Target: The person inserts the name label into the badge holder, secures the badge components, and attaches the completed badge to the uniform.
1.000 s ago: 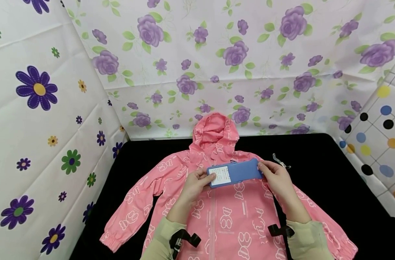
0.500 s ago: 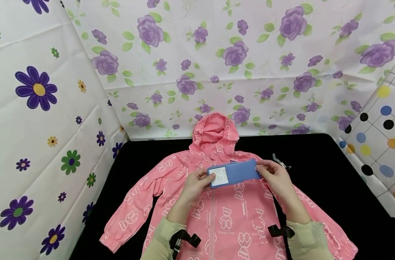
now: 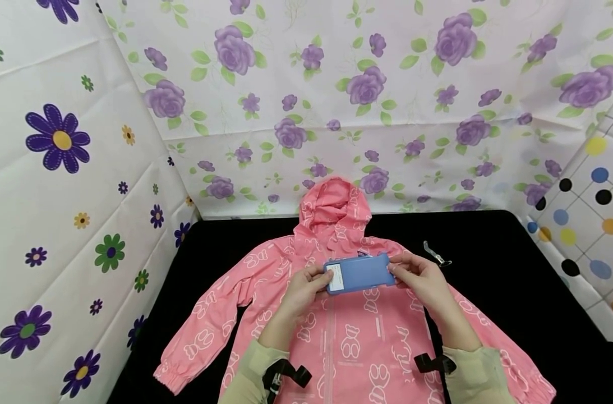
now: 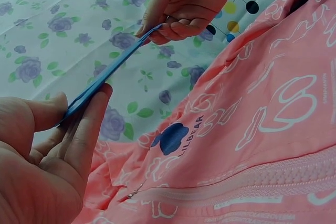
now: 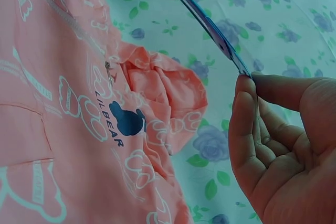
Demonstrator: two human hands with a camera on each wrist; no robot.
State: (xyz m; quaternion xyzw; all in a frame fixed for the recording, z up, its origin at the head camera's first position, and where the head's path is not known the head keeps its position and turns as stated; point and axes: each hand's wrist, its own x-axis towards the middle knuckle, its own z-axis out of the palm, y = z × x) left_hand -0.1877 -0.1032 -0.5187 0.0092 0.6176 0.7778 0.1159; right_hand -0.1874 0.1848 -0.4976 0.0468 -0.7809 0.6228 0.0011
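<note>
A flat blue case (image 3: 364,273) with a white label at its left end is held above the chest of a pink hooded jacket (image 3: 351,331). The left hand (image 3: 302,292) pinches its labelled end, thumb on the label. At the other end the right hand (image 3: 424,280) grips it between thumb and fingers. Both wrist views show the case nearly edge-on, as a thin blue strip (image 4: 107,72) between the left hand (image 4: 58,150) and the other hand; in the right wrist view the right hand (image 5: 283,135) pinches the near end of the strip (image 5: 210,30).
The jacket lies face up on a black table (image 3: 518,269), hood to the back and sleeves spread. A small clear strap-like item (image 3: 437,255) lies right of the jacket's shoulder. Flowered cloth (image 3: 286,84) hangs behind, with patterned sheets at both sides.
The right hand has moved left towards the left hand, and less of the white label shows beside the blue. The left hand has stayed in about the same place.
</note>
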